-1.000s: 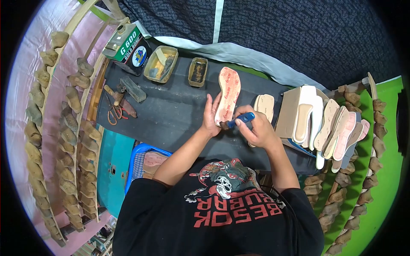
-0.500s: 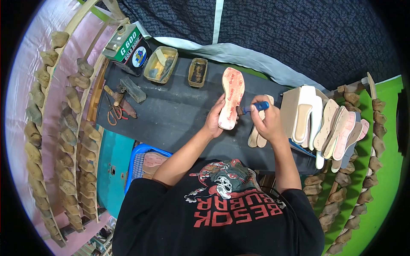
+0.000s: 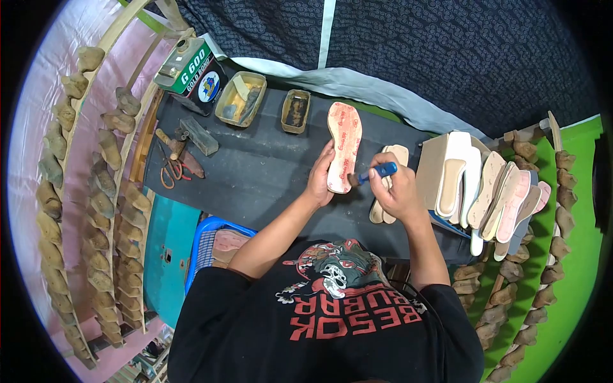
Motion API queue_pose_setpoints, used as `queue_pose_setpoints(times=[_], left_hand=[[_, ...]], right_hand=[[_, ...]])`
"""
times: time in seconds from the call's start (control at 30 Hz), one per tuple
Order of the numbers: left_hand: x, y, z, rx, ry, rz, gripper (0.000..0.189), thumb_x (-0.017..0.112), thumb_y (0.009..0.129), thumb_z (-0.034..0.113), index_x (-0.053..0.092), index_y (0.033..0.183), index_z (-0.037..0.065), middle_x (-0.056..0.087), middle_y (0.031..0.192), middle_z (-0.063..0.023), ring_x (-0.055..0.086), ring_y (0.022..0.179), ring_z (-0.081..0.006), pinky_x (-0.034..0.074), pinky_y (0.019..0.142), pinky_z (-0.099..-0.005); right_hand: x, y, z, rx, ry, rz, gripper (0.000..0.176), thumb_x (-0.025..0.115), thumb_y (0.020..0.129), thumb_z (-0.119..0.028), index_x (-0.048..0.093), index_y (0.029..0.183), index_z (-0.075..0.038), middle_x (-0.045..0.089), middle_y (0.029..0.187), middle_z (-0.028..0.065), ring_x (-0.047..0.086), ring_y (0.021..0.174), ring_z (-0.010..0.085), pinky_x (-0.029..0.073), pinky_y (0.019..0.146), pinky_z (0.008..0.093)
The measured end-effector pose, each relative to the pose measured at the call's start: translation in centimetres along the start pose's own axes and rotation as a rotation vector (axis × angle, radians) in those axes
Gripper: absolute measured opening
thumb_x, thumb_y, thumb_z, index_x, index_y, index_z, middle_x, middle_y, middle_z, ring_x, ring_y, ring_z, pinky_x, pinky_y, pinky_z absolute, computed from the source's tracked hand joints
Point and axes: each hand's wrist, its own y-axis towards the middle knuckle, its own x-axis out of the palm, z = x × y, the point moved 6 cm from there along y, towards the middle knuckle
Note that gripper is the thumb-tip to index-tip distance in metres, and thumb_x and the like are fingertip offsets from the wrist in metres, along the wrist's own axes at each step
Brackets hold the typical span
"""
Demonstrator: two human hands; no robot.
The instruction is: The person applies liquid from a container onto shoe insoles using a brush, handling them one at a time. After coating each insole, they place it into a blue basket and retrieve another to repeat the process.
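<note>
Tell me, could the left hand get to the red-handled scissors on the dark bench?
Probably not at once: the left hand grips the pink printed shoe insole. Otherwise the way looks free, only bare dark bench lying between it and the red-handled scissors.

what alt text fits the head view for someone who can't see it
The left hand holds a pink shoe sole over a dark table while the right hand holds a blue-handled brush at its edge. A glue can and stacked insoles sit nearby.
</note>
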Motion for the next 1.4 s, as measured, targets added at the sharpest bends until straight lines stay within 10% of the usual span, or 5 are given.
queue_pose_setpoints(times=[0.3, 0.7, 1.0, 1.4], left_hand=[[0.7, -0.9, 0.0, -0.109, 0.068, -0.136, 0.059, 0.042, 0.109, 0.033, 0.028, 0.161, 0.009, 0.067, 0.119, -0.0107, 0.071, 0.084, -0.0186, 0.063, 0.069, -0.0347], [1.5, -1.2, 0.3, -0.145, 0.086, -0.088, 0.058, 0.042, 0.109, 0.034, 0.029, 0.160, 0.009, 0.067, 0.114, -0.0111, 0.071, 0.079, -0.0190, 0.063, 0.065, -0.0345], [-0.1, -0.4, -0.6, -0.026, 0.028, 0.014, 0.051, 0.040, 0.109, 0.028, 0.036, 0.155, 0.007, 0.061, 0.136, -0.0080, 0.062, 0.120, -0.0159, 0.050, 0.102, -0.0323], [1.2, 0.0, 0.5, -0.009, -0.080, -0.053, 0.057, 0.041, 0.106, 0.027, 0.031, 0.159, 0.010, 0.059, 0.138, -0.0129, 0.061, 0.125, -0.0211, 0.050, 0.107, -0.0378]], right_hand=[[-0.5, 0.9, 2.5, 0.047, -0.072, 0.134, 0.013, 0.063, 0.097, -0.009, 0.058, 0.106, 0.000, 0.067, 0.078, 0.0165, 0.070, 0.069, 0.0304, 0.053, 0.065, 0.0375], [-1.0, 1.0, 2.7, 0.009, -0.111, 0.277, 0.010, 0.063, 0.097, -0.008, 0.058, 0.103, -0.001, 0.067, 0.075, 0.0130, 0.068, 0.063, 0.0276, 0.052, 0.062, 0.0382], [1.4, -1.2, -0.7, 0.002, 0.015, 0.002, 0.010, 0.064, 0.091, -0.005, 0.060, 0.100, -0.001, 0.066, 0.077, 0.0128, 0.067, 0.066, 0.0261, 0.052, 0.064, 0.0366], [0.6, -0.9, -0.3, 0.070, 0.099, 0.060, 0.011, 0.066, 0.091, -0.005, 0.061, 0.100, 0.000, 0.066, 0.071, 0.0085, 0.065, 0.061, 0.0156, 0.051, 0.059, 0.0308]])
